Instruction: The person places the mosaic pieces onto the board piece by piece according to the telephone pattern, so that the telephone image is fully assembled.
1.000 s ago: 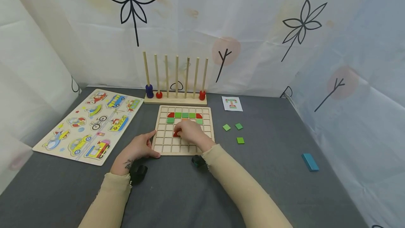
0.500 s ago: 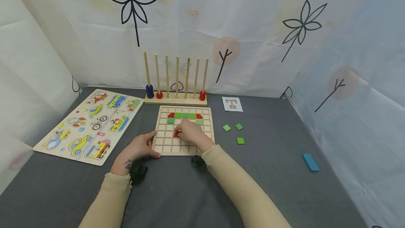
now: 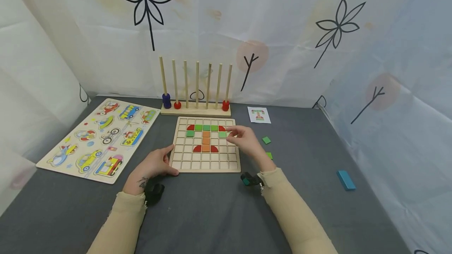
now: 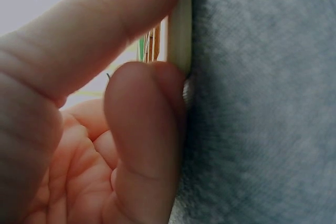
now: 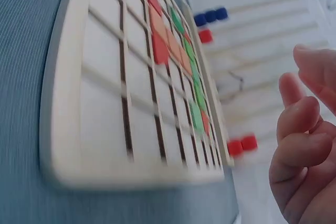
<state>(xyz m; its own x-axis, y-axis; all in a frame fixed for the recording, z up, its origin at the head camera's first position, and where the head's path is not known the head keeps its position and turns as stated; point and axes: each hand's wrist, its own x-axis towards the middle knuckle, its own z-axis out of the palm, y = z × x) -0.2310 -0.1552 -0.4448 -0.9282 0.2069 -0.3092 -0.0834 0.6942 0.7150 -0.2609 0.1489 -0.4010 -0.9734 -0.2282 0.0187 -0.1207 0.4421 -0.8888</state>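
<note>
A wooden grid board (image 3: 181, 160) lies on the dark cloth, with red, green and orange tiles in a T-like pattern. My left hand (image 3: 154, 163) is at its near left corner, forefinger and thumb touching the edge. In the left wrist view, the board's rim (image 4: 180, 40) meets those fingertips. My right hand (image 3: 246, 141) hovers over the board's right side, fingers loosely bent, with nothing seen in them. The right wrist view shows the thumb and fingers of this hand (image 5: 310, 145) apart. Right of it lie loose green tiles (image 3: 266, 140), one partly hidden by the wrist.
Behind the board stands a wooden peg rack (image 3: 197, 111) with blue and red beads. A vehicle puzzle board (image 3: 120, 152) lies at left. A small pattern card (image 3: 259, 115) is at the back right, and a blue block (image 3: 346, 180) lies at far right.
My right hand has lifted off the middle of the board and moved right, uncovering the orange column and the red pieces beside its foot. The left hand has stayed in place.
</note>
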